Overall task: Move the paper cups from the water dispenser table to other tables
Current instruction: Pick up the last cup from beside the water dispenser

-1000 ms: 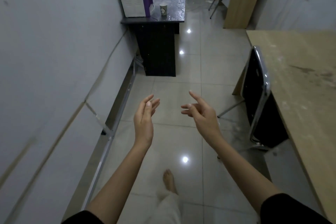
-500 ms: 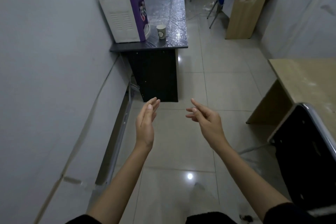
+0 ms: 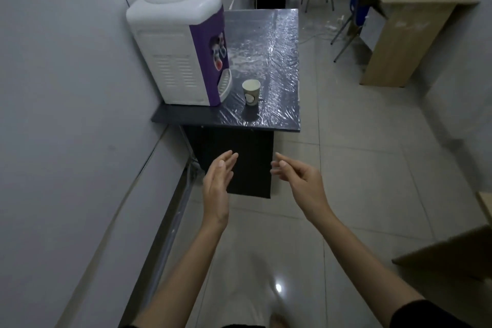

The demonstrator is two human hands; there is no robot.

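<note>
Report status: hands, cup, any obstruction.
Left hand and right hand open, empty. One paper cup upright on dispenser table, beside water dispenser. Nothing between hands and cup.

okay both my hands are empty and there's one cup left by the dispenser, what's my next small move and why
Probably step closer and reach your right hand toward the paper cup. It stands upright on the dark table, just right of the water dispenser, and both the right and left hand are open, empty and short of the table edge.

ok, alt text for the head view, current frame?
Two empty hands, left hand and right hand, reach toward a dark table against a grey wall. On it stand a white-and-purple water dispenser and one upright paper cup just right of its drip tray.
</note>
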